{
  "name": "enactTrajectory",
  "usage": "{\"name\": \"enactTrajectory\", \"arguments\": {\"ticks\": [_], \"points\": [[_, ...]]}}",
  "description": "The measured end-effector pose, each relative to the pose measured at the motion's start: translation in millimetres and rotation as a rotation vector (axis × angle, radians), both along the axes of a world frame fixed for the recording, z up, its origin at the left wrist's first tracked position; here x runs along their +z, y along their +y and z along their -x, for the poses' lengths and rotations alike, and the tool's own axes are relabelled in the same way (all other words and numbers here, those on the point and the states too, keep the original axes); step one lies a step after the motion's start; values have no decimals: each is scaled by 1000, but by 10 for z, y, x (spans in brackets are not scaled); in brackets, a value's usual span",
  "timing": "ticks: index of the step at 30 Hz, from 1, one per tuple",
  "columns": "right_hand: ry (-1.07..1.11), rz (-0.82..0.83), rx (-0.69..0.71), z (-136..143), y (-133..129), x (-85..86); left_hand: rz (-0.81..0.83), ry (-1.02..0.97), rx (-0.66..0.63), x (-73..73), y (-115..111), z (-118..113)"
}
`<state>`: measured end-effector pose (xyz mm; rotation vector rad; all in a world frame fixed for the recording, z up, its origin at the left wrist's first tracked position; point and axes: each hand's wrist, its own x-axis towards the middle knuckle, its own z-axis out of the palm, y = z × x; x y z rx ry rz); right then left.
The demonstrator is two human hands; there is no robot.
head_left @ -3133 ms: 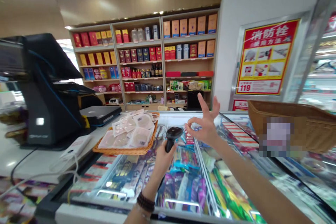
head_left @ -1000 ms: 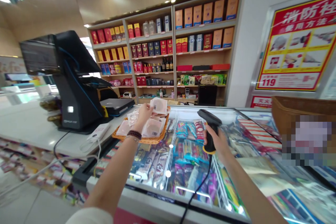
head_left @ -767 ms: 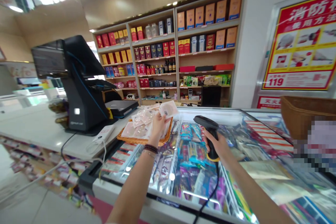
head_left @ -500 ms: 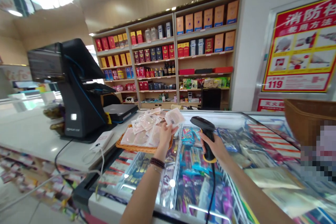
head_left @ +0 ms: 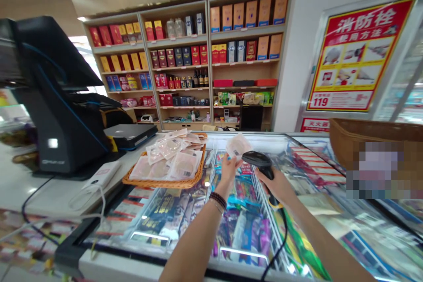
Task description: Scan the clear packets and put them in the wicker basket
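My left hand (head_left: 230,168) is closed on the lower edge of a flat clear packet (head_left: 238,144) with a pale round item inside. My right hand (head_left: 276,185) grips a black handheld barcode scanner (head_left: 259,161) by its handle, and a cord runs down from it. The scanner's head points left, close beside the packet. A shallow orange wicker basket (head_left: 165,182) holds several similar packets (head_left: 183,165); it stands left of my left hand, on the glass top of a chest freezer (head_left: 185,238).
Wrapped frozen goods (head_left: 244,229) lie in wire baskets under the glass. On the left counter stand a black checkout terminal (head_left: 62,110), a flat scale (head_left: 132,134) and a white device (head_left: 102,175) with a cable. A brown basket (head_left: 343,141) is at right; boxed shelves (head_left: 178,64) stand behind.
My left hand has carried the packet right, away from the wicker basket to beside the scanner's head. The scanner is tilted slightly differently, and the camera view has turned right.
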<state>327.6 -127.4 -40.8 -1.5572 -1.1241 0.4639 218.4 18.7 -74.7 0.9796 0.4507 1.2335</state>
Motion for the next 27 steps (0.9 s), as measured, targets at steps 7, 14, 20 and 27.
{"name": "enactTrajectory", "arguments": {"ticks": [7, 14, 20, 27], "points": [[-283, 71, -144, -26, -66, -58, 28, 11, -40, -233, 58, 111], [-320, 37, -118, -30, -80, -94, 27, 38, -12, -280, 86, 116], [-313, 71, -96, -55, -113, -86, 23, 28, -3, -303, 98, 95], [-321, 125, -93, -80, -172, -71, 22, 46, -5, -400, 174, 58]]}}
